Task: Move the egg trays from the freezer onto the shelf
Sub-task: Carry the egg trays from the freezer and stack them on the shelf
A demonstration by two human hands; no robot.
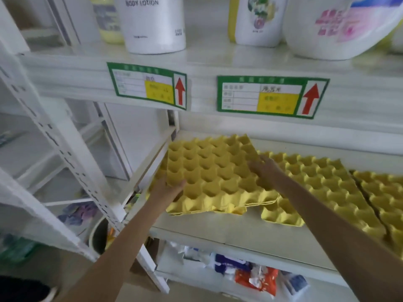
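A thin stack of yellow egg trays (pixel 214 175) lies at the left end of the white shelf (pixel 218 233), its right side overlapping a second yellow egg tray (pixel 320 188). A third yellow tray (pixel 383 192) sits at the far right. My left hand (pixel 169 188) grips the stack's left front corner from below and the side. Resting on the stack's right edge, my right hand (pixel 262 168) has its fingers curled over the cups. The freezer is out of view.
The upper shelf holds a white body lotion tub (pixel 152 25) and detergent bottles (pixel 333 25); two green labels (pixel 272 97) hang on its edge. Packets (pixel 255 277) fill the shelf below. A slotted white upright (pixel 72 162) stands at the left.
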